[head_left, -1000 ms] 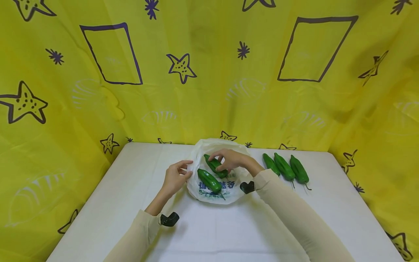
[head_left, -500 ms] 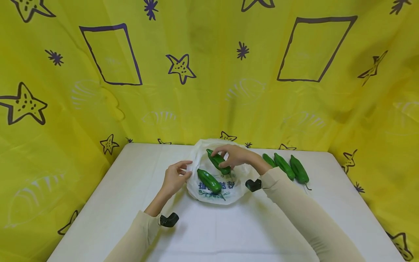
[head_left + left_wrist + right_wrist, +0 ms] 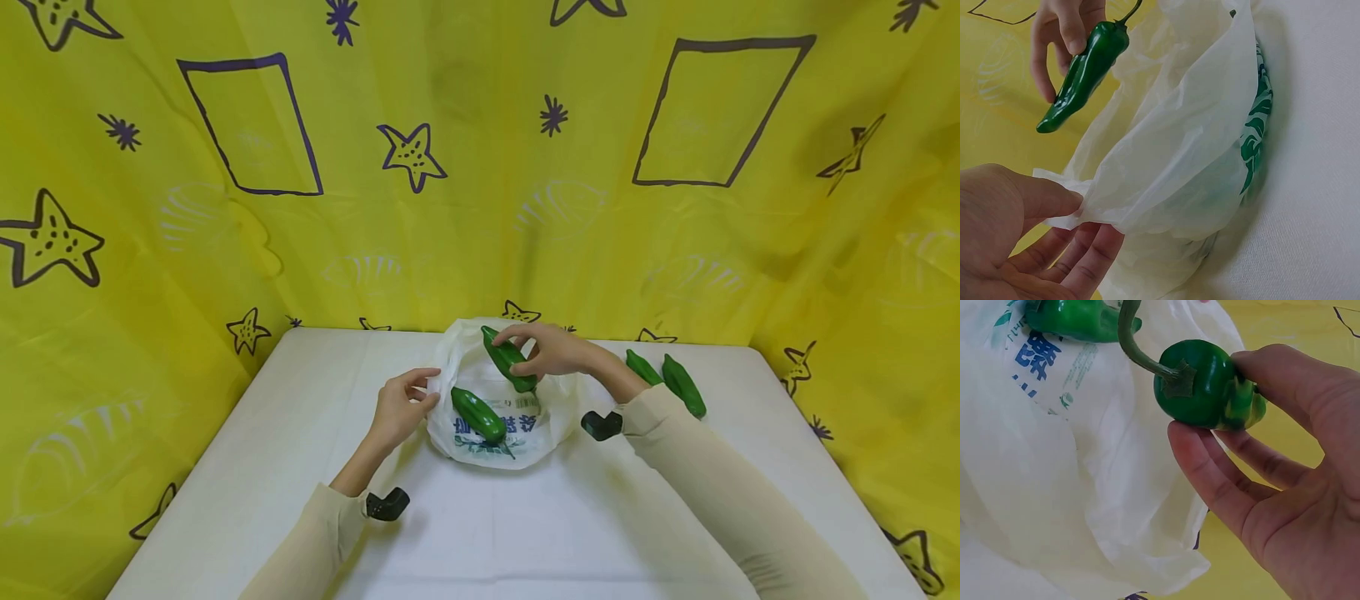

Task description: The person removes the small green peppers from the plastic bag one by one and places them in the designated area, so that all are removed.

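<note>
My right hand (image 3: 558,352) grips a glossy green chili pepper (image 3: 504,357) between thumb and fingers, up over the mouth of a thin white plastic bag (image 3: 561,417). In the right wrist view the held pepper (image 3: 1194,369) points its curved stem towards the bag. A second green pepper (image 3: 478,417) lies inside the bag on blue and green print. At the bag's left rim, my left hand (image 3: 396,412) pinches the plastic between thumb and fingers, which the left wrist view shows close up on the bag edge (image 3: 1060,184).
Two more green peppers, one nearer (image 3: 643,367) and one further right (image 3: 682,385), lie on the white table (image 3: 480,533) right of the bag, partly behind my right sleeve (image 3: 697,458). A yellow curtain (image 3: 480,233) with drawn starfish hangs behind the table.
My right hand has lifted the pepper from the bag and moved it up and right. My right forearm now hides one table pepper. The left hand has stayed at the bag's rim.
</note>
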`<state>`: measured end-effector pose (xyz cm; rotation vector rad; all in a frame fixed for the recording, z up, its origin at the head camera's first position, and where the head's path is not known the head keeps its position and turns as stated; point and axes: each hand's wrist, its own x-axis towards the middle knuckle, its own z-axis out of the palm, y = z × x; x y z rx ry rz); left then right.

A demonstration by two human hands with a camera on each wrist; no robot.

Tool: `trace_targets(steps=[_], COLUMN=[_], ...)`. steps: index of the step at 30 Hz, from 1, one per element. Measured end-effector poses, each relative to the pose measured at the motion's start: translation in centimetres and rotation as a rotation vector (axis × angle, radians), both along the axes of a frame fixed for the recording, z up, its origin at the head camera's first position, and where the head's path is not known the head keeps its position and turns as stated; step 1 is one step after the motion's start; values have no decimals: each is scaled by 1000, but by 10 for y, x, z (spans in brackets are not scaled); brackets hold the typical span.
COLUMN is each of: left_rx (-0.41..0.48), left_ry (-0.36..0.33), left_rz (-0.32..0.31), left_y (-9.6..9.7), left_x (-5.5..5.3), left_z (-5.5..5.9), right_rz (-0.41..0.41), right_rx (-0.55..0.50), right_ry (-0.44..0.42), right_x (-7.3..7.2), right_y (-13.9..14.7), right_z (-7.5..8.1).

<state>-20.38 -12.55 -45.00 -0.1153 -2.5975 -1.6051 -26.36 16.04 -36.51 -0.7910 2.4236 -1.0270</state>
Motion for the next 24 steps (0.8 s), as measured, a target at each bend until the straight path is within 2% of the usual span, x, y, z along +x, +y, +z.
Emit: trace_targets(steps=[7, 18, 24], left_rx=[-7, -19, -15], left_ry=[-8, -12, 4], left_rz=[1, 1, -6], left_y=[0, 0, 0], left_x=[0, 0, 0], left_z=[0, -1, -1], right_rz=[-11, -6, -37], right_rx=[-48, -59, -65], right_ry=[27, 167, 192], right_x=[6, 19, 30], right_y=[10, 30, 45], right_z=[3, 7, 7])
